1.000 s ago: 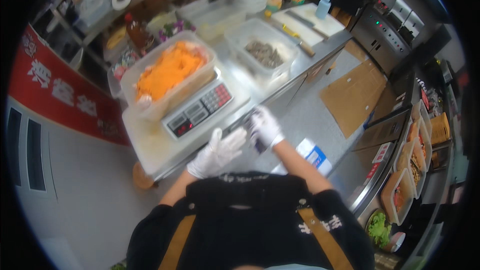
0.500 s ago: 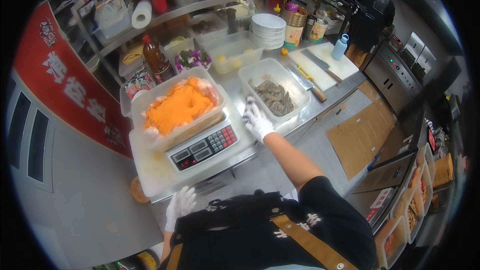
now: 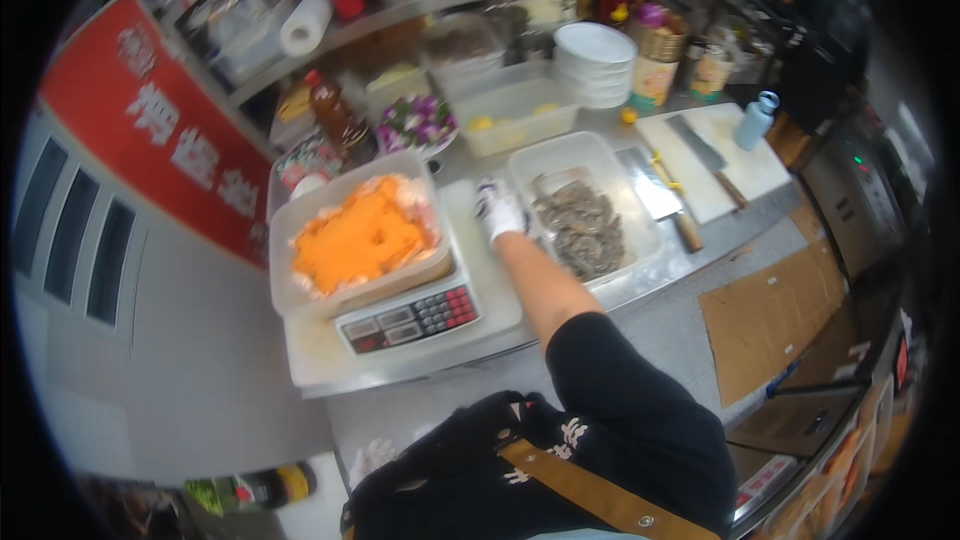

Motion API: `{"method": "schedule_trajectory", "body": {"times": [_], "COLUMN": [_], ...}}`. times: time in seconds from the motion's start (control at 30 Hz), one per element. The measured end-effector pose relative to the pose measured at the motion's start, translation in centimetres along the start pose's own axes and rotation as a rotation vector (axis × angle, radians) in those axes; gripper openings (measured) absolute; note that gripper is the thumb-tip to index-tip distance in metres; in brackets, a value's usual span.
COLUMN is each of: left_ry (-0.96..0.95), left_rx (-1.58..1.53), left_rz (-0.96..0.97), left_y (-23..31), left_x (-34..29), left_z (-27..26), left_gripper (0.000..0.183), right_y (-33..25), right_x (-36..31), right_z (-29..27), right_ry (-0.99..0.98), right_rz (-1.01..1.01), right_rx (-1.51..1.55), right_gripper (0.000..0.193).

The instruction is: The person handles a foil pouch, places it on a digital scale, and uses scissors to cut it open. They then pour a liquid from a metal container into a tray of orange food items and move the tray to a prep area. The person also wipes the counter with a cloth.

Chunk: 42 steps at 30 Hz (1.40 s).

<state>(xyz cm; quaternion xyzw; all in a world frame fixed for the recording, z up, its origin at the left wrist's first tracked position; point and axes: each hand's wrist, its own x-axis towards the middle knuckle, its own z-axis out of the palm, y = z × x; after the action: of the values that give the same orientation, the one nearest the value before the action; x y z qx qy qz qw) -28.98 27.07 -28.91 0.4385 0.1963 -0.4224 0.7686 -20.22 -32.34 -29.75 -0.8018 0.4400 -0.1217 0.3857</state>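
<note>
My right hand, in a white glove with dark patches at the fingers, reaches over the worktop beside the left wall of a clear plastic tub. Grey raw shrimp lie in that tub. Blur hides how its fingers are set and whether they hold anything. To its left, a large tub of pale pieces under orange powder rests on a digital scale. Low by my body is my gloved left hand, smeared and partly covered by my dark clothing.
Right of the shrimp, a cleaver and a knife lie by a white cutting board. Behind stand stacked white plates, purple flowers, a brown bottle and a blue bottle. Another person stands far right.
My right hand has moved forward and left along the shrimp tub's side. My left hand has dropped lower, closer to my body. The whole view has shifted and tilted.
</note>
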Motion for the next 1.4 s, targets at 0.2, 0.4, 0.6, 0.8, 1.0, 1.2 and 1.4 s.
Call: {"method": "schedule_trajectory", "body": {"times": [0.2, 0.4, 0.6, 0.8, 1.0, 1.2, 1.4], "left_ry": [0.2, 0.169, 0.048, -0.041, -0.142, -0.205, -0.011], "left_rx": [-0.103, -0.094, -0.045, 0.003, 0.048, 0.092, 0.245], "left_rz": [0.021, 0.014, -0.035, -0.093, -0.19, -0.235, -0.177], "left_y": [-3.8, -2.4, 0.7, 2.7, 3.9, 5.5, 9.2], "left_x": [-5.2, -2.4, 3.2, 6.7, 12.1, 14.7, 11.6], "left_z": [-5.6, -9.2, -13.0, -18.3, -21.8, -24.8, -18.9], "left_gripper": [0.055, 0.054, 0.053, 0.052, 0.051, 0.05, 0.053], "right_y": [-0.6, 1.1, 1.7, 2.8, 7.7, 10.7, 6.6], "right_x": [3.9, 2.2, -6.1, -14.5, -25.3, -38.7, -37.5], "right_z": [0.9, 0.9, -2.9, -4.2, -3.5, -6.3, -8.2], "right_ry": [-0.024, -0.056, -0.206, -0.16, 0.111, -0.641, 0.032], "right_rz": [-0.02, -0.151, 0.131, 0.118, 0.055, 0.471, 0.299], "right_rx": [-0.195, -0.149, -0.063, -0.328, -0.299, -0.595, 0.442], "right_gripper": [0.048, 0.048, 0.056, 0.054, 0.024, 0.026, 0.029]}}
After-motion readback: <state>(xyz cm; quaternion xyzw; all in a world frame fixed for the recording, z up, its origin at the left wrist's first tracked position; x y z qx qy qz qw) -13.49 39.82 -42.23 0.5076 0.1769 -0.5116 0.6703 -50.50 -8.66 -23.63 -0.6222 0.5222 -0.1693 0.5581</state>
